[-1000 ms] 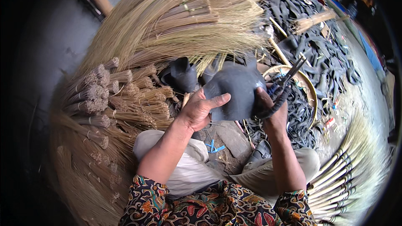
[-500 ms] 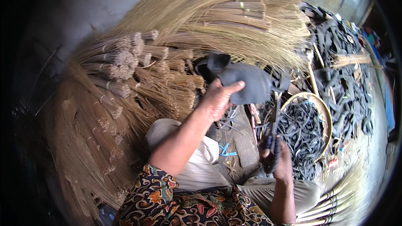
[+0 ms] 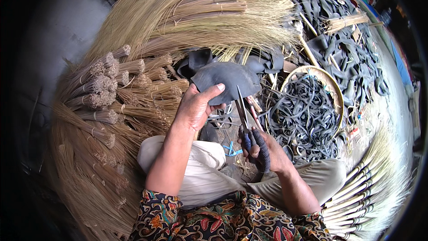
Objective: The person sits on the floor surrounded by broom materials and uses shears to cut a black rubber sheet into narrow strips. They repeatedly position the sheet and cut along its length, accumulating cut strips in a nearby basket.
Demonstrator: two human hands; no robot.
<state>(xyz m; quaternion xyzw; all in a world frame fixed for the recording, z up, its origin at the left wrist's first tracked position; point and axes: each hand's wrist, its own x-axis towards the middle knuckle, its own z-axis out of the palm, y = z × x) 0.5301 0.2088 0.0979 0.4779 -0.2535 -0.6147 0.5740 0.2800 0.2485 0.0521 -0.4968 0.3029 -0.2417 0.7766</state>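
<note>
My left hand (image 3: 198,105) pinches a curved piece of dark grey rubber sheet (image 3: 225,80), thumb on top and fingers underneath. My right hand (image 3: 267,151) is wrapped round the padded handles of a pair of scissors (image 3: 244,118). The scissor blades point upward, and their tips meet the lower right edge of the rubber sheet; whether they have cut into it I cannot tell. The handles are bound in dark wrapping.
Right of my hands stands a round woven basket (image 3: 341,102) of black rubber strips (image 3: 305,111). Rubber scraps (image 3: 321,0) are heaped behind it. Bundled grass stalks (image 3: 102,80) lie at left, more bundles (image 3: 205,13) at the back. Finished-looking brooms (image 3: 356,192) lie at lower right.
My right hand has lifted the scissors up and left to the rubber sheet's edge. My left hand still holds the sheet, now broader side showing. The whole view has shifted.
</note>
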